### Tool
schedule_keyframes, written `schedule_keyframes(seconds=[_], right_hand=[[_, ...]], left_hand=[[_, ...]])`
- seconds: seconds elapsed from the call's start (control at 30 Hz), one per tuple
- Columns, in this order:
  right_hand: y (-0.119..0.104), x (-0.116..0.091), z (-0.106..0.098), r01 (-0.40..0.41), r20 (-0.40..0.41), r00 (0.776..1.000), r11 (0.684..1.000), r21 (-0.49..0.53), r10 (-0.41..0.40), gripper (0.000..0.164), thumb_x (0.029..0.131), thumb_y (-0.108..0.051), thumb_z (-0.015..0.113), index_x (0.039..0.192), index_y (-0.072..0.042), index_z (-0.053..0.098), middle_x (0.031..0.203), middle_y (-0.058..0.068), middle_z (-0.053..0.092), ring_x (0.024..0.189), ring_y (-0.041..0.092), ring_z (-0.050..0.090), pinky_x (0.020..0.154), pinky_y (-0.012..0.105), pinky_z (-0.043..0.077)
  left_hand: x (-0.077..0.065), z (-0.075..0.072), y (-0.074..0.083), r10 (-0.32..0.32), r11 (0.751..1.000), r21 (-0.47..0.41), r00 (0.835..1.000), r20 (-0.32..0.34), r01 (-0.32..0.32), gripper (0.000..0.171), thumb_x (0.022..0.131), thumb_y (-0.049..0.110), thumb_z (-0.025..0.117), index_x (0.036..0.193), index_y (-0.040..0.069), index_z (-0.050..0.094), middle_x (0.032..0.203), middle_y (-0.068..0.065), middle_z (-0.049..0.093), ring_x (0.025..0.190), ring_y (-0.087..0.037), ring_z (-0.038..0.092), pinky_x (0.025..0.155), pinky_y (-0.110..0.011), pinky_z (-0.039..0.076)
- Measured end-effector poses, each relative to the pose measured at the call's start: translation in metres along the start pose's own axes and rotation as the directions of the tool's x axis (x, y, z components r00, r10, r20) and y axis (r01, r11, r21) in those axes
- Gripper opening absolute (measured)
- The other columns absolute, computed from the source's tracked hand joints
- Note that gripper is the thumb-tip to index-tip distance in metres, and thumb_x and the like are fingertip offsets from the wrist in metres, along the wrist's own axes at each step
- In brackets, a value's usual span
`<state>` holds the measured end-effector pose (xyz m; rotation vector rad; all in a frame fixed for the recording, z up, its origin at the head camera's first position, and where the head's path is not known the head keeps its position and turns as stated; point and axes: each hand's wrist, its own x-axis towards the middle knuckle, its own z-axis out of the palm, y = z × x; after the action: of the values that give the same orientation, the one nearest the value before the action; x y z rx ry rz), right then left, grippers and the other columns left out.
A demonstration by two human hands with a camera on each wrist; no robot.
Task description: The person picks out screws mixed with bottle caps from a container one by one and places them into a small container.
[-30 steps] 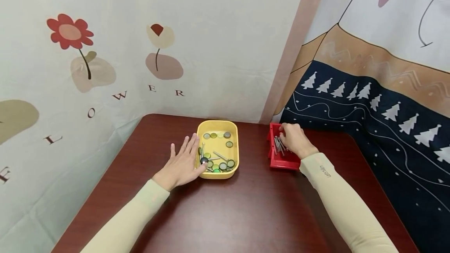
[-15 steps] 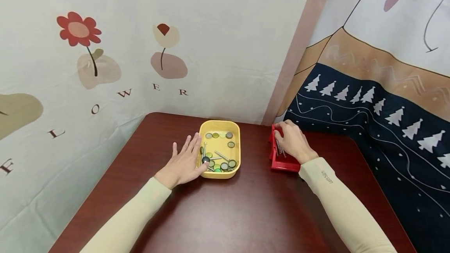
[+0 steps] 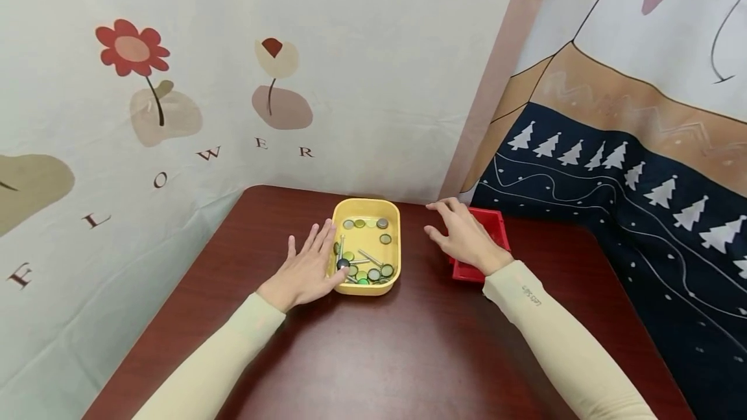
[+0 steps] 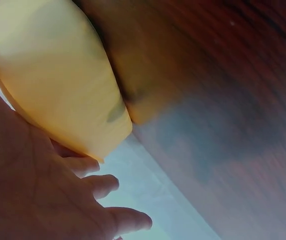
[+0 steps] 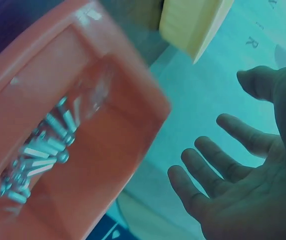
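Note:
My left hand (image 3: pixel 303 274) lies with straight, spread fingers along the left rim of a yellow tray (image 3: pixel 397 245). In the left wrist view, its fingers show beside the tray's outer wall (image 4: pixel 58 75). Inside the tray are several bottle caps (image 3: pixel 385 238), metal screws (image 3: pixel 369 256) and a small dark round thing (image 3: pixel 343 264) near the left thumb. My right hand (image 3: pixel 467 236) hovers over the left side of a red bin (image 3: pixel 493 222), fingers extended and nothing between them. In the right wrist view, several silver screws (image 5: pixel 45 150) lie in that bin; the hand hides them in the head view.
Both containers stand near the back of a dark reddish-brown table (image 3: pixel 373 355), with a strip of tabletop between them. A pale printed cloth (image 3: pixel 373 115) hangs behind, and a dark blue one with white trees (image 3: pixel 613 199) covers the right side.
My right hand has come up out of the red bin and moved left, its fingers going from curled among the screws to extended. The left hand has stayed on the tray's rim.

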<state>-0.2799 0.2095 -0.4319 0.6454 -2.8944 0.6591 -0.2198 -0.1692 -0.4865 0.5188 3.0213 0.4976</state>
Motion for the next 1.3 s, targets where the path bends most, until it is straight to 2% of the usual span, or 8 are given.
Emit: schedule_keyframes(seconds=[0.33, 0.5, 0.63, 0.83, 0.97, 1.07, 1.17, 1.3], right_hand=[[-0.033, 0.01, 0.015, 0.105, 0.066, 0.992, 0.994, -0.008, -0.104, 0.061, 0.11, -0.033, 0.082, 0.164, -0.013, 0.063, 0.165, 0.017, 0.06, 0.154, 0.039, 0.059, 0.127, 0.061, 0.056], [-0.052, 0.021, 0.019, 0.193, 0.12, 0.974, 0.981, -0.017, -0.189, 0.061, 0.11, -0.035, 0.082, 0.163, -0.013, 0.064, 0.165, 0.015, 0.061, 0.154, 0.036, 0.06, 0.129, 0.057, 0.055], [-0.066, 0.031, 0.019, 0.249, 0.202, 0.95, 0.968, -0.021, -0.24, 0.062, 0.111, -0.038, 0.08, 0.165, -0.014, 0.063, 0.168, 0.012, 0.059, 0.156, 0.033, 0.059, 0.131, 0.054, 0.054], [-0.084, 0.051, 0.024, 0.367, 0.318, 0.887, 0.929, -0.047, -0.334, 0.063, 0.113, -0.037, 0.077, 0.169, -0.013, 0.06, 0.172, 0.014, 0.057, 0.16, 0.034, 0.057, 0.132, 0.055, 0.052], [-0.095, 0.061, 0.031, 0.409, 0.405, 0.844, 0.911, -0.059, -0.352, 0.063, 0.114, -0.034, 0.076, 0.172, -0.015, 0.058, 0.178, 0.013, 0.054, 0.167, 0.034, 0.052, 0.136, 0.055, 0.048], [-0.102, 0.068, 0.037, 0.453, 0.48, 0.795, 0.889, -0.063, -0.371, 0.063, 0.115, -0.033, 0.075, 0.173, -0.015, 0.056, 0.181, 0.014, 0.052, 0.171, 0.035, 0.048, 0.141, 0.056, 0.042], [-0.109, 0.074, 0.044, 0.514, 0.543, 0.741, 0.854, -0.078, -0.396, 0.061, 0.116, -0.033, 0.073, 0.172, -0.014, 0.057, 0.182, 0.014, 0.052, 0.173, 0.035, 0.046, 0.144, 0.053, 0.037], [-0.118, 0.081, 0.053, 0.573, 0.598, 0.696, 0.809, -0.129, -0.397, 0.062, 0.115, -0.034, 0.075, 0.172, -0.019, 0.058, 0.18, 0.008, 0.055, 0.171, 0.028, 0.05, 0.14, 0.049, 0.044]], left_hand=[[-0.001, -0.003, -0.001, 0.009, 1.0, 0.001, 1.0, 0.001, -0.009, 0.109, 0.114, 0.069, 0.058, 0.188, 0.005, 0.011, 0.198, -0.013, 0.007, 0.185, -0.046, 0.01, 0.136, -0.091, 0.009], [0.0, -0.004, -0.003, 0.007, 1.0, 0.002, 1.0, -0.001, -0.007, 0.111, 0.113, 0.072, 0.059, 0.188, 0.006, 0.011, 0.198, -0.014, 0.008, 0.184, -0.046, 0.012, 0.136, -0.091, 0.009], [0.0, -0.005, -0.002, 0.007, 1.0, -0.006, 1.0, 0.008, -0.007, 0.112, 0.112, 0.074, 0.059, 0.188, 0.006, 0.012, 0.198, -0.015, 0.01, 0.185, -0.046, 0.011, 0.137, -0.091, 0.008], [0.0, -0.009, -0.002, 0.013, 1.0, 0.005, 0.999, 0.033, -0.013, 0.115, 0.111, 0.076, 0.061, 0.188, 0.006, 0.012, 0.198, -0.014, 0.012, 0.184, -0.046, 0.013, 0.136, -0.091, 0.008], [-0.001, -0.01, -0.003, 0.022, 1.0, 0.021, 0.999, 0.037, -0.023, 0.114, 0.111, 0.076, 0.061, 0.188, 0.006, 0.014, 0.198, -0.014, 0.013, 0.184, -0.046, 0.012, 0.136, -0.092, 0.01], [-0.001, -0.01, -0.002, 0.029, 0.999, 0.02, 0.998, 0.049, -0.03, 0.115, 0.111, 0.075, 0.062, 0.188, 0.005, 0.014, 0.198, -0.014, 0.011, 0.184, -0.047, 0.011, 0.136, -0.092, 0.009], [-0.001, -0.01, -0.002, 0.03, 0.999, 0.018, 0.998, 0.057, -0.031, 0.115, 0.111, 0.074, 0.064, 0.188, 0.005, 0.013, 0.198, -0.014, 0.009, 0.184, -0.048, 0.011, 0.135, -0.092, 0.009], [0.001, -0.011, -0.002, 0.027, 0.999, 0.018, 0.998, 0.061, -0.028, 0.117, 0.11, 0.073, 0.066, 0.188, 0.004, 0.012, 0.198, -0.016, 0.01, 0.184, -0.049, 0.012, 0.135, -0.093, 0.01]])
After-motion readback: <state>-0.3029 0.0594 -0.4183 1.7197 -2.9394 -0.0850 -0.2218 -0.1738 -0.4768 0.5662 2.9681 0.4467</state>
